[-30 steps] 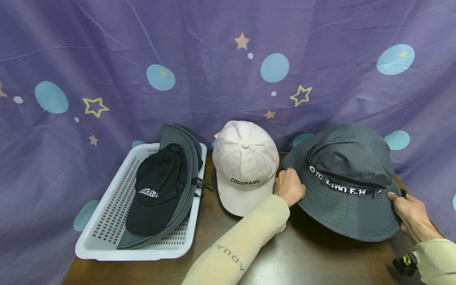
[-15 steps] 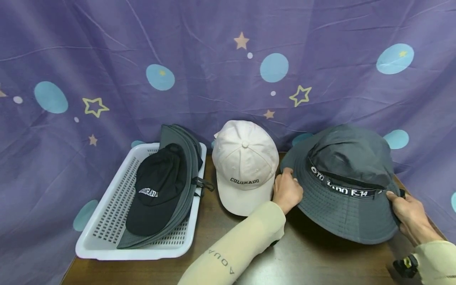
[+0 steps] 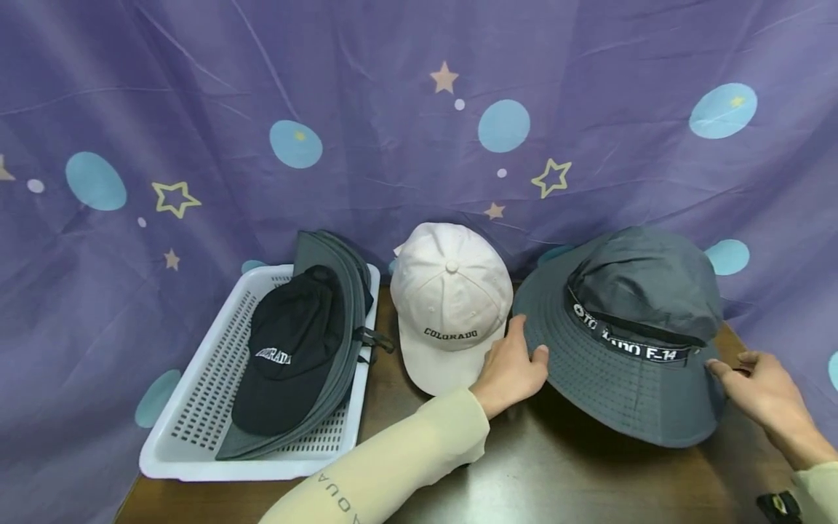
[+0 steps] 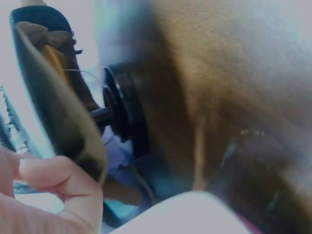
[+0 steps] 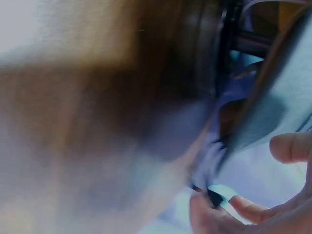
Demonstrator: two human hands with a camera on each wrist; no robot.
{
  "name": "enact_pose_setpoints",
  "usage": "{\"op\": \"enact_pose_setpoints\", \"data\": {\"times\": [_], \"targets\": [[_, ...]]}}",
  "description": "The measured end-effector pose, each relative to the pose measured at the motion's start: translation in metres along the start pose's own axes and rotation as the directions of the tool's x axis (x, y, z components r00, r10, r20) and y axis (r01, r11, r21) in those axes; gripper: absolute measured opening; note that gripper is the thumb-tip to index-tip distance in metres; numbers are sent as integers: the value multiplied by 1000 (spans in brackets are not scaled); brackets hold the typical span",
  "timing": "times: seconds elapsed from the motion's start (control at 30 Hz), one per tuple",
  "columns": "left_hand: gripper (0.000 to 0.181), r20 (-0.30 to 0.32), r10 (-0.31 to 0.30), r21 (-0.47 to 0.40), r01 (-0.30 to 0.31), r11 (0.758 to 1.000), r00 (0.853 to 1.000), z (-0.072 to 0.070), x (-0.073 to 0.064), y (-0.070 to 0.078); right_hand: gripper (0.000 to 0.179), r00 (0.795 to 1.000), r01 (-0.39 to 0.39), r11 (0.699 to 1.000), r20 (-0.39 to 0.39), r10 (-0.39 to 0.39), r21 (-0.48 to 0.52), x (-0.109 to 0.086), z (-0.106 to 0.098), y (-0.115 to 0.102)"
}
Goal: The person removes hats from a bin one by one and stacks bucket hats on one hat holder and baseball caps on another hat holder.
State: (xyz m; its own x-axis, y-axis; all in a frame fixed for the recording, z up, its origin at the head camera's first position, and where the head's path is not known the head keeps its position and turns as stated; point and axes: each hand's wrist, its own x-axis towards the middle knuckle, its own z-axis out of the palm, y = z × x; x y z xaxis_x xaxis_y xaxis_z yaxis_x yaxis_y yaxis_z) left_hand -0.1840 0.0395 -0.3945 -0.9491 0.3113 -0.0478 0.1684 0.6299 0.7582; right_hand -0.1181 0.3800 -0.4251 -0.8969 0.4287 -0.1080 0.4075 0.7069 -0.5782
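Observation:
A dark grey bucket hat (image 3: pixel 628 382), with a lettered black-and-white band, sits at the right of the table. By its left brim is my left hand (image 3: pixel 513 370), index finger and thumb spread apart. My right hand (image 3: pixel 769 393) is at the opposite side, its thumb right at the brim and its fingers spread outward. Under the hat, the left wrist view shows a stand with a round black base (image 4: pixel 126 112). The brim (image 5: pixel 278 92) also shows in the right wrist view, beside my parted thumb and fingers. A white cap (image 3: pixel 452 306) reading COLORADO stands just left of my left hand.
On the left, a white plastic basket (image 3: pixel 249 469) holds a black cap (image 3: pixel 288 371) laid on folded grey brimmed hats (image 3: pixel 356 306). A cord with a black toggle (image 3: pixel 373 338) hangs over its right rim. Behind the wooden table (image 3: pixel 589 487) hangs a purple patterned curtain (image 3: pixel 393 109).
Both hands have loosened from the bucket hat's brim. My left hand has drawn back left and down, and my right hand has shifted right with its fingers opening. The hat has turned slightly.

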Motion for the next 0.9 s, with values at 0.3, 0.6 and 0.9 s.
{"op": "enact_pose_setpoints", "data": {"times": [0.3,0.6,0.9], "targets": [[35,89,136,130,-147,980,987,-43,-25,1,41,938,153,988,-315,-144,2,-29,-1,-46],[26,54,247,137,-252,958,967,-86,-46,-19,22,844,252,964,-507,-175,87,-57,6,-82],[21,-36,246,210,-234,949,969,-123,-67,-36,16,612,632,774,-634,-473,33,-77,21,-117]]}}
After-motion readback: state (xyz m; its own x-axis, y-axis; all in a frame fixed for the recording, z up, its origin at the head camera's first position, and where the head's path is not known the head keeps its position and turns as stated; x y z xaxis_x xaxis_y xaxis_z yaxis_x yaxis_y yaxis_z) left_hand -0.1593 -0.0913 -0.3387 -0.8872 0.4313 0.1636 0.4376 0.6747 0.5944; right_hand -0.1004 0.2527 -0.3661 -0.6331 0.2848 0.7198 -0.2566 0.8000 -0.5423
